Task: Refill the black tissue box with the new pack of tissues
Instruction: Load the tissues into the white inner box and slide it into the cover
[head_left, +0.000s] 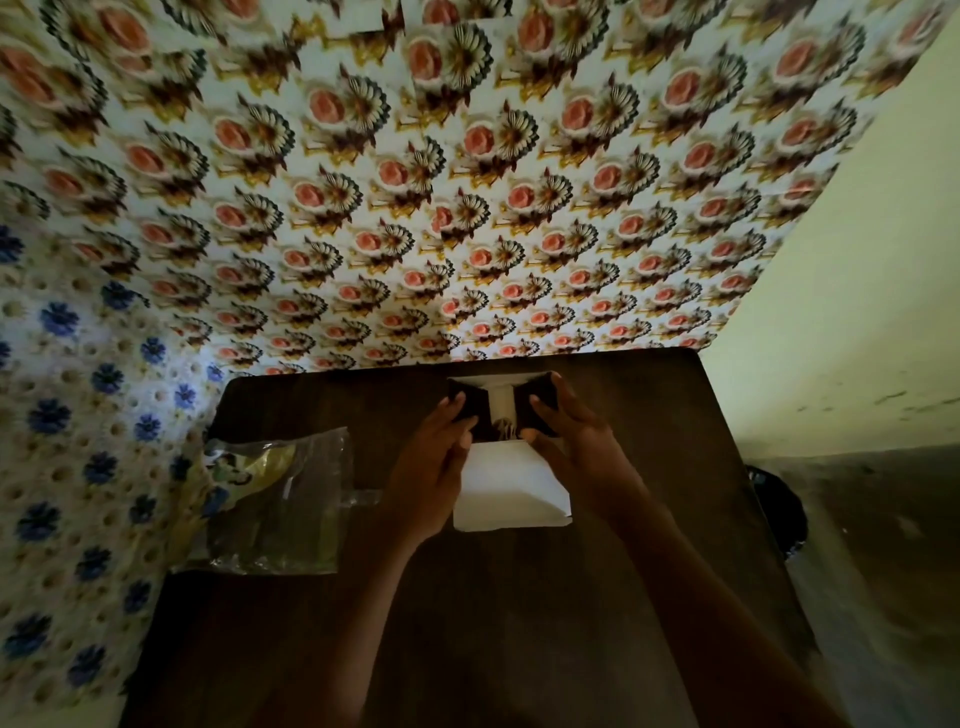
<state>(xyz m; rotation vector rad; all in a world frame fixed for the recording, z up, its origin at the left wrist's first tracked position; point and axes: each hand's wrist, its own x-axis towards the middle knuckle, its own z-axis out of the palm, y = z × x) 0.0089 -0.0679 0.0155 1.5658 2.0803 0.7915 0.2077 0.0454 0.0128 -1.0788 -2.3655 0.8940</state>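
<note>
The black tissue box (543, 402) lies at the far middle of the dark wooden table (519, 597), its near end open. A white stack of tissues (511, 491) sticks out of that end toward me, partly inside the box. My left hand (439, 452) grips the box's left side, thumb near the tissues. On the right side my right hand (576, 434) holds the box, fingers over its top. A pale strip shows along the middle of the box between my hands.
An empty clear plastic wrapper (275, 504) with yellow print lies at the table's left edge. Flowered wallpaper (467, 182) rises right behind the table. A round black object (779, 509) sits on the floor to the right.
</note>
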